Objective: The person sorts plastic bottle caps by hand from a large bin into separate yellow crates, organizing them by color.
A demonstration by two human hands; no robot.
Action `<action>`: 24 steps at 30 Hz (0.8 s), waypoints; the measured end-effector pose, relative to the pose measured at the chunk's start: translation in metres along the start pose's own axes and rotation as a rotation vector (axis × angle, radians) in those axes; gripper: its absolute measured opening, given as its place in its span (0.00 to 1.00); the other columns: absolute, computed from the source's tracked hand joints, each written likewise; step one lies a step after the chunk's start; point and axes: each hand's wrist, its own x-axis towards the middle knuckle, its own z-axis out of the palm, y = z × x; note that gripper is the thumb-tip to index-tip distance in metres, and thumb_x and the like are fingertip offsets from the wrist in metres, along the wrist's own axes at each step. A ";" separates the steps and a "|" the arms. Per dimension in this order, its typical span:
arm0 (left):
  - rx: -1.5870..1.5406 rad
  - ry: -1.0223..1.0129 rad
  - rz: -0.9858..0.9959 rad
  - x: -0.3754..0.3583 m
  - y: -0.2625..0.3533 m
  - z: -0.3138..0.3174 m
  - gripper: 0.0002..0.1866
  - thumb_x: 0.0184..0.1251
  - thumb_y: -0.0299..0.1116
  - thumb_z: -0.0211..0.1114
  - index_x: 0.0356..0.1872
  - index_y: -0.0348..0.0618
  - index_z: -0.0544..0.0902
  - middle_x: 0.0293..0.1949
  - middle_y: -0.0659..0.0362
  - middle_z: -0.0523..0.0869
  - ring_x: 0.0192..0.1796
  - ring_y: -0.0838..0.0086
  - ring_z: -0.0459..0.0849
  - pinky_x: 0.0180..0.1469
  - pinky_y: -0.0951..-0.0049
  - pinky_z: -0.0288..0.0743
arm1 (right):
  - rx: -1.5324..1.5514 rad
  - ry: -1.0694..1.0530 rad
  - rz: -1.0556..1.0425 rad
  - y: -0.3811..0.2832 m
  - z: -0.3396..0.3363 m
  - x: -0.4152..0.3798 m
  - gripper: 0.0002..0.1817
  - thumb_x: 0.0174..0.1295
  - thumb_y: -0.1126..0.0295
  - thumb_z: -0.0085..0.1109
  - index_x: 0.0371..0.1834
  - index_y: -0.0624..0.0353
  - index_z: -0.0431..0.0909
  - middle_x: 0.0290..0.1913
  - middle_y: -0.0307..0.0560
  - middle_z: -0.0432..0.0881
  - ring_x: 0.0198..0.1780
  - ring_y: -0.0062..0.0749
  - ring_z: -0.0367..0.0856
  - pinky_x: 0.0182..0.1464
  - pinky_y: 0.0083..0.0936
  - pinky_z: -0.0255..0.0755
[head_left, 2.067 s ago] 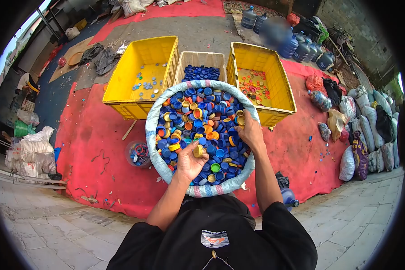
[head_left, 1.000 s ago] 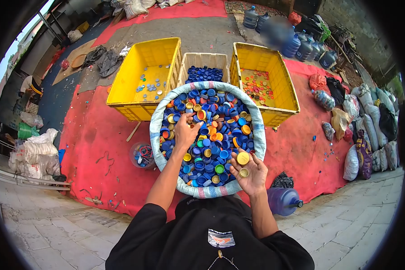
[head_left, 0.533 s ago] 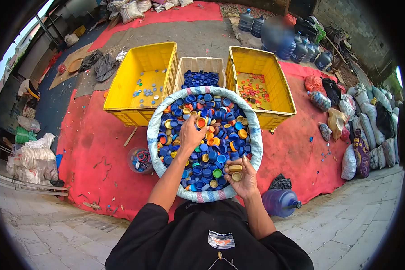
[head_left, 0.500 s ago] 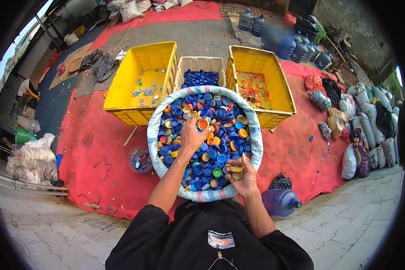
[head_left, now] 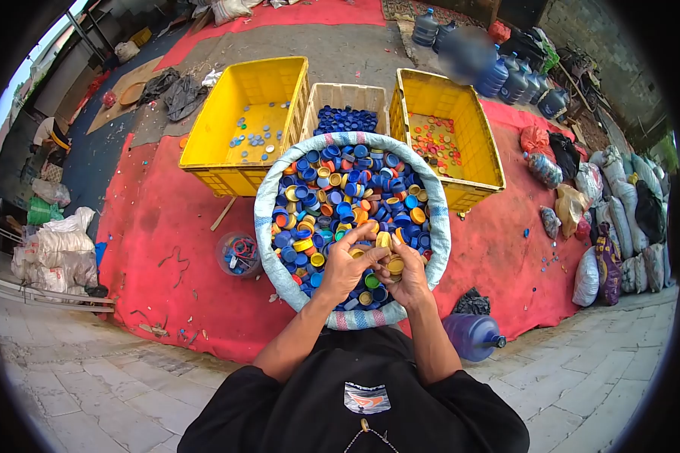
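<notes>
In front of me a round sack with a pale, rolled rim (head_left: 267,226) is heaped with plastic bottle caps (head_left: 329,198), mostly blue, with yellow, orange and a few green ones. My left hand (head_left: 343,273) is over the near part of the heap, fingers curled around a tan bottle cap (head_left: 357,253). Right beside it, my right hand (head_left: 408,281) grips several yellow-tan bottle caps (head_left: 394,265) against its palm and fingers. The fingertips of both hands almost meet, and they partly cover the caps.
Beyond the sack stand a left yellow crate (head_left: 238,155) with scattered grey-blue caps, a whitish crate (head_left: 349,94) of blue caps, and a right yellow crate (head_left: 461,143) with orange-red caps. A clear tub (head_left: 238,254) sits left; a large water jug (head_left: 472,337) lies right.
My left hand has come back from the middle of the heap toward my right hand, now with a tan cap. My right hand has moved slightly left, still holding its caps.
</notes>
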 end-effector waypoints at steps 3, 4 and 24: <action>-0.215 0.021 -0.164 -0.002 -0.009 -0.009 0.22 0.65 0.30 0.70 0.58 0.34 0.78 0.46 0.58 0.83 0.43 0.78 0.84 0.41 0.77 0.84 | -0.222 0.088 -0.083 -0.002 0.005 0.000 0.13 0.68 0.61 0.60 0.40 0.61 0.78 0.25 0.35 0.75 0.19 0.17 0.71 0.19 0.14 0.63; -0.246 0.009 -0.200 -0.002 -0.010 -0.012 0.19 0.68 0.30 0.67 0.58 0.35 0.79 0.45 0.59 0.84 0.46 0.77 0.84 0.42 0.74 0.84 | -0.312 0.088 -0.144 -0.001 0.005 0.001 0.11 0.67 0.63 0.61 0.39 0.62 0.79 0.24 0.34 0.75 0.20 0.13 0.70 0.20 0.12 0.62; -0.419 -0.156 -0.255 -0.006 -0.006 -0.039 0.24 0.65 0.33 0.68 0.62 0.40 0.76 0.48 0.58 0.85 0.40 0.77 0.87 0.29 0.80 0.84 | -0.950 0.181 -0.711 0.019 0.026 -0.011 0.11 0.56 0.73 0.70 0.40 0.66 0.82 0.27 0.45 0.83 0.27 0.24 0.80 0.30 0.21 0.72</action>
